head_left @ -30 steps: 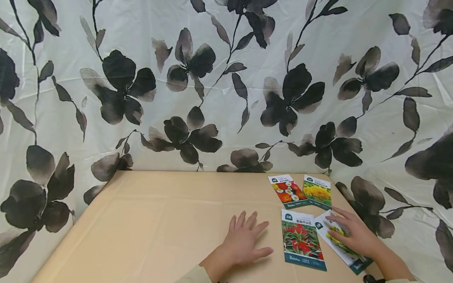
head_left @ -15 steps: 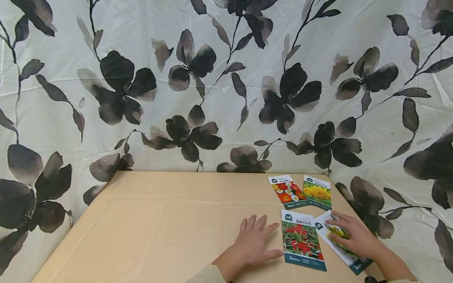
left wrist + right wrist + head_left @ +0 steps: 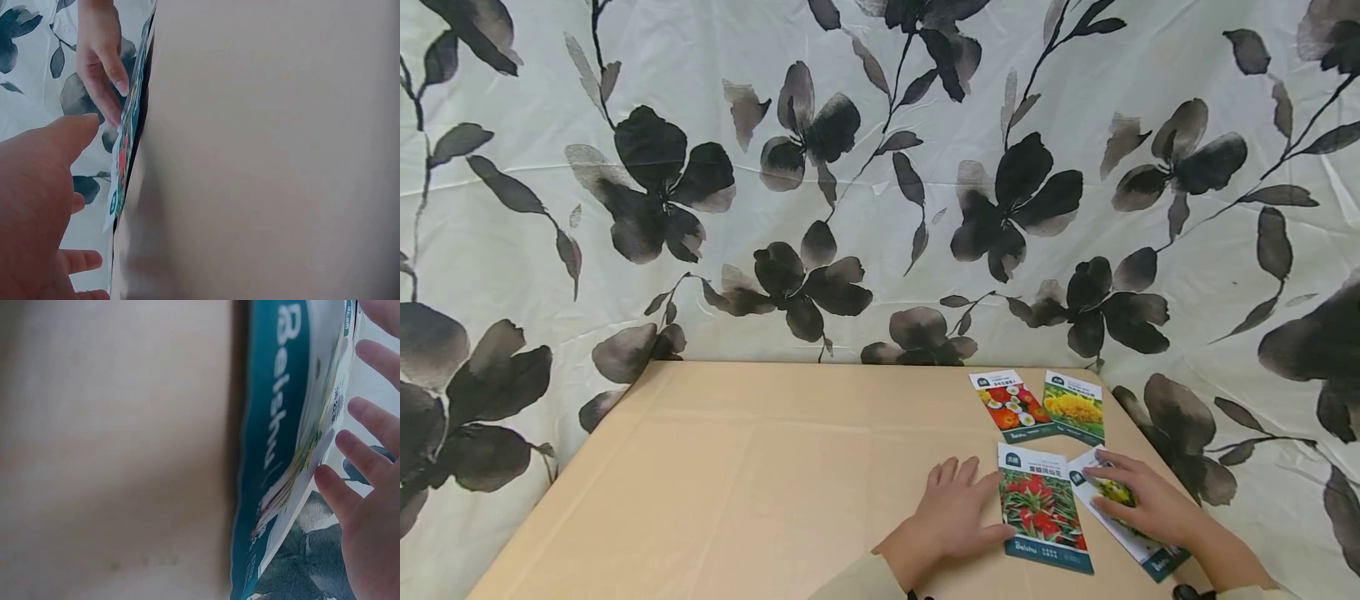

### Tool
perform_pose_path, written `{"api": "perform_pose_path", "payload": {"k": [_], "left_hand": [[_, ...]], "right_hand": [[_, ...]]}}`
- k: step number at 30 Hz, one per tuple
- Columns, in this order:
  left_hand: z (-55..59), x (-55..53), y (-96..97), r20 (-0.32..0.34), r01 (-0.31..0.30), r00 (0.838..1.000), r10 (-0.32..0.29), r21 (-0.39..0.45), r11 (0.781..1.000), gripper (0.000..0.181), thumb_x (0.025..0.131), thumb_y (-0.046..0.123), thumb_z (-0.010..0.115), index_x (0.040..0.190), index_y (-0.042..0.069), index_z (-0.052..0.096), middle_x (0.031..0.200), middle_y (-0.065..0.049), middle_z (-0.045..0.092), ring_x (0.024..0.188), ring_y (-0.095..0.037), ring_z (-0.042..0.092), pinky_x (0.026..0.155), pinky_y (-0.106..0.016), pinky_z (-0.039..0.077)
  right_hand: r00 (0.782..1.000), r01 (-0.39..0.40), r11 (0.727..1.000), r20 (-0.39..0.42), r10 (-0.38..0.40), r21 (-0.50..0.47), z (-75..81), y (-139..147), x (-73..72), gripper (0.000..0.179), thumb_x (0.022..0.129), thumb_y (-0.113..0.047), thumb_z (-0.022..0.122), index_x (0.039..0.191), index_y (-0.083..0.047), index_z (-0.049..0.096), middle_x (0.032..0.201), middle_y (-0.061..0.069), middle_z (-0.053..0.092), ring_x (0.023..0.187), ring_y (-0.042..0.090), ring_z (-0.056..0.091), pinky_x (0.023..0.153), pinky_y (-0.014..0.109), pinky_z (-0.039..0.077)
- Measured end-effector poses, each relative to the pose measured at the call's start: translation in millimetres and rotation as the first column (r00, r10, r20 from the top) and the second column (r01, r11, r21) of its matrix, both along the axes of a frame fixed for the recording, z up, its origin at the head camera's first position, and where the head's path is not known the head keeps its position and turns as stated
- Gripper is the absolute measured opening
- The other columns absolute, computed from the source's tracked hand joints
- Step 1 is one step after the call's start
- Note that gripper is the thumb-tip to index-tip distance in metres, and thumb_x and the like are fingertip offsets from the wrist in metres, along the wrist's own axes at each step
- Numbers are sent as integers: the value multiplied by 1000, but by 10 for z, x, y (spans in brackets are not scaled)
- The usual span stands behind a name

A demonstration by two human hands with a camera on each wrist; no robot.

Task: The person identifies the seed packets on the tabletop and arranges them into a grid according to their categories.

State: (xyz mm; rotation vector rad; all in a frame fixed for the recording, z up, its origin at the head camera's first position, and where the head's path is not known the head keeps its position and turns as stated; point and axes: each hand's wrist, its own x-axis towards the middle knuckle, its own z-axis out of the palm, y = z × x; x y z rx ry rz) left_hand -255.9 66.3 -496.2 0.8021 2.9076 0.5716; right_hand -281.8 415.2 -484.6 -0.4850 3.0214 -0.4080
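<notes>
My left hand (image 3: 953, 515) is spread low over the table, its thumb tip at the left edge of a seed packet with red flowers (image 3: 1045, 504). In the left wrist view the thumb of that hand (image 3: 31, 194) points toward the packet (image 3: 124, 153), which shows nearly edge-on. My right hand (image 3: 1153, 504) lies over a white seed packet with yellow flowers (image 3: 1141, 546), fingertips on its upper part and covering some of the print. In the right wrist view its fingers look extended beside the packet (image 3: 275, 444), whose blue band reads "Belshu".
Behind these lie two more seed packets, one with orange, red and white flowers (image 3: 1013, 408) and one with yellow flowers (image 3: 1073, 410); they overlap at a corner. The tan tabletop (image 3: 715, 483) ends at a floral curtain (image 3: 910, 208).
My left hand has slid right, from bare table to the left edge of the red-flower packet. The right hand and all the packets stay about where they were.
</notes>
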Motion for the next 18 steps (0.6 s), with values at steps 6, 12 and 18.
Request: {"api": "perform_pose_path", "payload": {"k": [6,12,18], "left_hand": [[40,-10,159,-7,12,1000,-12,-43,999,69,88,76,56,150,48,44,157,3,40,144,-29,37,119,-53,31],[117,16,303,5,36,999,-36,-75,996,70,88,76,56,152,50,41,159,5,37,145,-26,34,120,-50,31],[107,6,432,7,55,998,-55,-102,993,69,90,76,53,152,54,36,162,8,34,147,-25,33,121,-48,31]], "right_hand": [[999,-5,1000,35,5,1,-1,-18,-9,59,86,-57,76,131,-19,71,150,23,51,136,54,44,100,74,41],[998,-16,1000,68,15,16,-4,-18,1,63,87,-57,74,136,-17,68,151,23,50,137,55,42,100,75,40],[994,-15,1000,107,14,10,-2,-14,1,64,88,-58,72,138,-19,66,153,23,48,138,57,40,100,76,40]]}}
